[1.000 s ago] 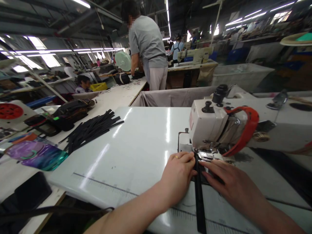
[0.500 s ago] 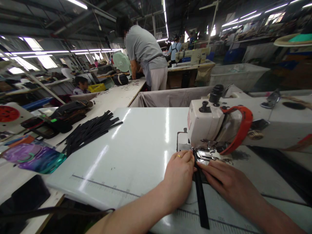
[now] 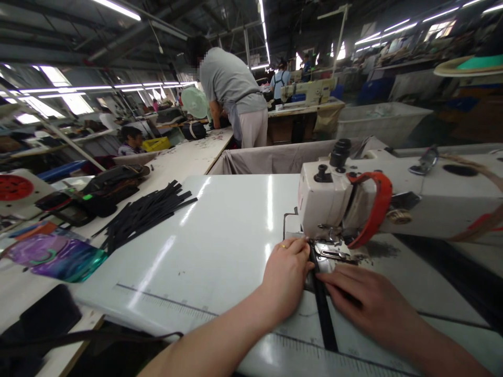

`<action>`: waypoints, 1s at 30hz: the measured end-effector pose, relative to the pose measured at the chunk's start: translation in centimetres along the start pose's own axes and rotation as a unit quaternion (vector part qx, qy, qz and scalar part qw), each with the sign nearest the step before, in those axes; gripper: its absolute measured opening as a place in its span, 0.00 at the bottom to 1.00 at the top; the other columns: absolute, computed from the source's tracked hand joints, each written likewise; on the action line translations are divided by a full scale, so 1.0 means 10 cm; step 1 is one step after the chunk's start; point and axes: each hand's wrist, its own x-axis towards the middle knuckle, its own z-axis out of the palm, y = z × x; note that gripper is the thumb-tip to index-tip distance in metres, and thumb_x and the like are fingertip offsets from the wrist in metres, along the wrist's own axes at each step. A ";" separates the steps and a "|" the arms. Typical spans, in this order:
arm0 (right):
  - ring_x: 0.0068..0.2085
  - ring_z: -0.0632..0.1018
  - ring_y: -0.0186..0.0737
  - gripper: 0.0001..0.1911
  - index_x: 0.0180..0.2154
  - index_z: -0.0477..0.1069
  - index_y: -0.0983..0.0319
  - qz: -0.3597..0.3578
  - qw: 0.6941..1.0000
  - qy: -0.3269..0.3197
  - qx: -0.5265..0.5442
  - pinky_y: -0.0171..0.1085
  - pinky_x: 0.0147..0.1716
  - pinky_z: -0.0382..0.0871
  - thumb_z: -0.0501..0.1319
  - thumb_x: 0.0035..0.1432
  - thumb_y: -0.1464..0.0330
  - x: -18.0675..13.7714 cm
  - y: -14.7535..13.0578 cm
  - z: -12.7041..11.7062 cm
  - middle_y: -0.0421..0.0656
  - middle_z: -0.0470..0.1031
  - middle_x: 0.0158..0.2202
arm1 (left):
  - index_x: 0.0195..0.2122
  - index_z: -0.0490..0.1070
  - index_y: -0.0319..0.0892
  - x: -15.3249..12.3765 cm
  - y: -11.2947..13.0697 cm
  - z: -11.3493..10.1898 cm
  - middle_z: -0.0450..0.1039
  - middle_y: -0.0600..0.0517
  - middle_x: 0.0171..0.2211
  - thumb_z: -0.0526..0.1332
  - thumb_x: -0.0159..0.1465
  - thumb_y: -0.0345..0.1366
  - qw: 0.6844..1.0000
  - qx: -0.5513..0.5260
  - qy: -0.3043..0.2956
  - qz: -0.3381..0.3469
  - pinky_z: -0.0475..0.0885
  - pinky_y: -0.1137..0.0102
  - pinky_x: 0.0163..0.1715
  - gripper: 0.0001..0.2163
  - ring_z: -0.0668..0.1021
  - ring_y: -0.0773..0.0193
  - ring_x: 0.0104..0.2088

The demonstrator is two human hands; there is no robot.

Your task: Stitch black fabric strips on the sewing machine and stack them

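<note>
A narrow black strap [image 3: 324,316] runs from the table's near edge up under the presser foot [image 3: 328,251] of a white sewing machine [image 3: 353,201]. My left hand [image 3: 286,275] lies on the strap's left side by the foot, fingers curled and pressing down, a ring on one finger. Flat on the strap's right side rests my right hand [image 3: 363,298], fingers stretched toward the foot. Both hands touch the strap.
A heap of black straps [image 3: 143,212] lies at the left of the white sewing table [image 3: 220,235]. Bags and a shiny purple pouch [image 3: 55,254] sit further left. A person in grey stands at the long bench behind; a fabric-lined bin [image 3: 275,157] is beyond the table.
The strap has fed further under the foot, so less of it shows near me. Both hands stayed beside it and shifted slightly toward the machine.
</note>
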 end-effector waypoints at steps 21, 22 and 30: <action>0.36 0.79 0.39 0.12 0.41 0.74 0.60 -0.011 1.000 0.013 -0.007 0.36 0.36 0.74 0.52 0.67 0.70 0.05 0.07 0.00 0.42 0.78 0.36 | 0.41 0.74 0.37 0.02 -0.01 -0.02 0.74 0.44 0.49 0.56 0.68 0.29 0.999 -0.029 0.011 0.007 0.69 0.60 0.57 0.07 0.73 0.56 0.53; 0.36 0.79 0.40 0.12 0.42 0.74 0.60 -0.008 1.000 0.014 -0.021 0.37 0.36 0.74 0.52 0.67 0.69 0.06 0.08 0.02 0.43 0.79 0.37 | 0.41 0.74 0.38 0.02 -0.01 -0.02 0.74 0.44 0.48 0.56 0.68 0.30 0.999 -0.031 0.009 0.006 0.69 0.59 0.56 0.07 0.73 0.56 0.52; 0.38 0.80 0.43 0.15 0.46 0.73 0.61 0.009 0.995 0.014 -0.094 0.40 0.35 0.76 0.48 0.69 0.68 0.04 0.12 0.09 0.46 0.79 0.40 | 0.34 0.77 0.38 -0.03 0.04 -0.09 0.78 0.48 0.38 0.63 0.64 0.30 0.999 -0.050 0.003 -0.018 0.73 0.62 0.49 0.04 0.76 0.57 0.42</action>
